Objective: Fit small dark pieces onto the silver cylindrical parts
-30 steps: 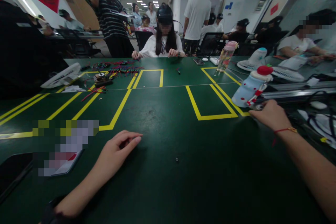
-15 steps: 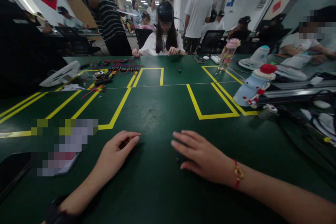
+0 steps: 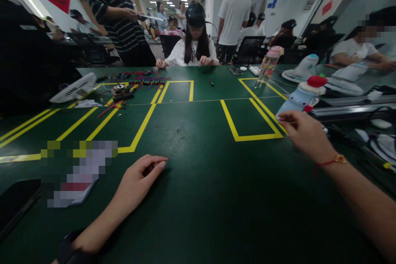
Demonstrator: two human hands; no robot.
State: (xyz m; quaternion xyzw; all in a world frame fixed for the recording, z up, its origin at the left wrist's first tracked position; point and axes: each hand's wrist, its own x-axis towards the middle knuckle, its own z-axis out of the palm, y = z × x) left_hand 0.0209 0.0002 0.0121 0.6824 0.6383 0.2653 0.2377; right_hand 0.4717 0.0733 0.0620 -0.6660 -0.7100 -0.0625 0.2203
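My left hand rests on the green table, thumb and index finger drawn together in a pinch. If anything sits between those fingertips, it is too small to make out. At the right, my right hand, with a red cord bracelet at its wrist, is raised in front of a light blue bottle with a red top. Its thumb and fingers are pinched together, and what they hold is not visible. The hand covers the lower part of the bottle, and I cannot tell whether they touch.
A blurred-out paper or packet lies left of my left hand, beside a dark flat device. Wires and a white fan are farther back. Metal rails and cables lie right. A person sits opposite.
My right hand has moved right and away from me, from the table's middle to before the blue bottle, its fingers closing. The small dark piece beside it is gone from the table.
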